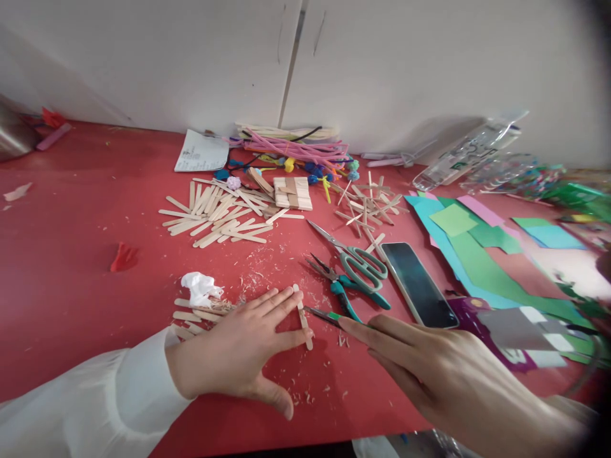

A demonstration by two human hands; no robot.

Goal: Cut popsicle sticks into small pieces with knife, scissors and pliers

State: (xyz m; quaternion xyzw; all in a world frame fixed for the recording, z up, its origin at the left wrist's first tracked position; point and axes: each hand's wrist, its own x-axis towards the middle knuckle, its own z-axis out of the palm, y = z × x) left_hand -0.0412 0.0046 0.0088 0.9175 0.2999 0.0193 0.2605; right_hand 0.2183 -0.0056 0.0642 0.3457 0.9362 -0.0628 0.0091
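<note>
My left hand (243, 337) lies flat on the red table with its fingers spread. Its fingertips press down on the two ends of a wooden craft stick (302, 316). In my right hand (429, 362) is a slim craft knife (329, 315) with a green part near its dark blade. The blade's tip reaches the middle of that stick, or very close to it. Pale shavings (305, 394) are scattered around both hands. Beside my left wrist are several craft sticks (186, 315) and a crumpled white tissue (200, 288), partly covered by the hand.
Beyond my hands lie scissors (365, 267), teal-handled pliers (341, 296) and a phone (420, 286). Further back are piles of craft sticks (214, 213), pink pipe cleaners (296, 149) and a notepad (203, 151). Coloured paper (477, 254) and a plastic bottle (463, 156) stand right.
</note>
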